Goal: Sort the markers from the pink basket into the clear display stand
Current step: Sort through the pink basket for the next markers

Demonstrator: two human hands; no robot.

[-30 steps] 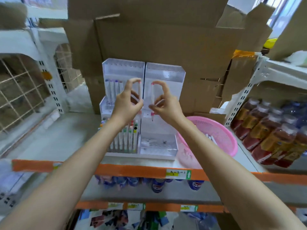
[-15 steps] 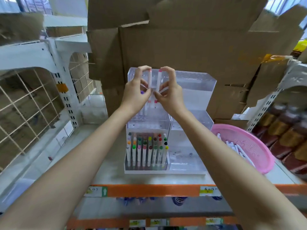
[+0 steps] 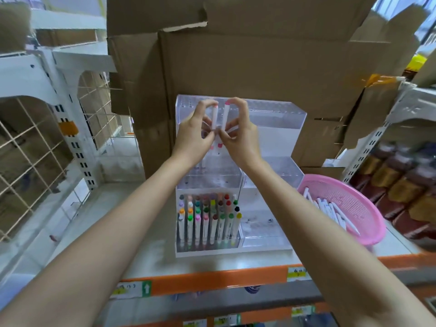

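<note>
stacked cardboard boxes (image 3: 247, 57) are shown across the top and centre of the frame, behind a shelf (image 3: 212, 278) edged in orange along the lower part. at centre, a clear display stand (image 3: 278, 123) is set on the shelf in stepped tiers; its lower left compartment is filled with upright stored markers (image 3: 207, 223) bearing caps of many colours. at the right of the frame, just beside the stand, a pink basket (image 3: 361, 204) is seen with loose markers (image 3: 330, 210), white-bodied, lying inside. in front of the stand's upper tier, the left hand (image 3: 193, 133) and the right hand (image 3: 240, 135) are raised close together. the left-hand marker (image 3: 215, 116), white with a pale cap, is pinched upright by curled fingers; the right-hand marker (image 3: 226, 115), white with a pink cap, is gripped likewise.
</note>
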